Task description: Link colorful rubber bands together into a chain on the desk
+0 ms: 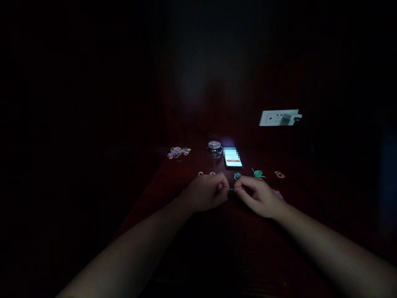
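My left hand (208, 193) and my right hand (259, 197) are held close together over the dark red table (161, 188), fingers closed in pinches. Between the fingertips shows a short thin stretch of blue elastic band (231, 189), gripped at both ends. Just beyond my right hand lie a light blue coil of bands (237, 176) and a green bundle (258, 173) with loose ends. A yellow band (200, 174) and a pink band (212, 173) lie beyond my left hand. Pink bands (278, 193) are partly hidden behind my right wrist.
Farther back stand a clear lidded jar (214, 150) and a lit phone (233, 158). At the far left of the table is a pile of mixed small bands (178, 152); an orange-pink one (279, 174) lies right. A white socket panel (274, 118) is on the wall. The surroundings are very dark.
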`<state>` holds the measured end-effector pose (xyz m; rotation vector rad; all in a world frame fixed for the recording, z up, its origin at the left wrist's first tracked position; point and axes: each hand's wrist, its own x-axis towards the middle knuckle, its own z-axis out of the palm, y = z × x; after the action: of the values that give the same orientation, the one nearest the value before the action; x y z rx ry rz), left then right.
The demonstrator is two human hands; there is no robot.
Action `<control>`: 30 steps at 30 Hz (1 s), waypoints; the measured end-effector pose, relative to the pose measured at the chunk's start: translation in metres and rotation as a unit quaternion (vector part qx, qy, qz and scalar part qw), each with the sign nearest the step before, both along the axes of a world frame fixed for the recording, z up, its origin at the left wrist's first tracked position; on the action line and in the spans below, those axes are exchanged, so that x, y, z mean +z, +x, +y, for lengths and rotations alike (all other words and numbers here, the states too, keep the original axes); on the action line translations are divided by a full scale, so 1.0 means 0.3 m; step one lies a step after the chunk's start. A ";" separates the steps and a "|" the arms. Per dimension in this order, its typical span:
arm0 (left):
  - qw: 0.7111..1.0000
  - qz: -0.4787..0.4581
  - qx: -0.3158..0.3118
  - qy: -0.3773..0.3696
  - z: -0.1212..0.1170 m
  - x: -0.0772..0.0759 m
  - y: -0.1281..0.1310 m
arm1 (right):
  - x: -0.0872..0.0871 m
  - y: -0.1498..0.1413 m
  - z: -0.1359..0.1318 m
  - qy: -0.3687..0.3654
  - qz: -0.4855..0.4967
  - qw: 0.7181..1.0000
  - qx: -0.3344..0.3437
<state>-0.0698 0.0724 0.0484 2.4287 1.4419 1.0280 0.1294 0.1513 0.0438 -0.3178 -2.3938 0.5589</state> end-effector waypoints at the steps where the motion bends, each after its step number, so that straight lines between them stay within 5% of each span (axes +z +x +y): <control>1: 1.000 -0.001 0.003 0.001 0.000 0.000 0.000 | -0.001 0.000 -0.001 -0.001 0.002 1.000 0.000; 30: 1.000 0.004 0.009 0.024 -0.001 -0.005 0.007 | -0.006 -0.005 -0.006 -0.031 0.032 0.999 -0.003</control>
<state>-0.0677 0.0722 0.0467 2.4600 1.4603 1.0697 0.1278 0.1494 0.0418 -0.3278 -2.3161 0.6314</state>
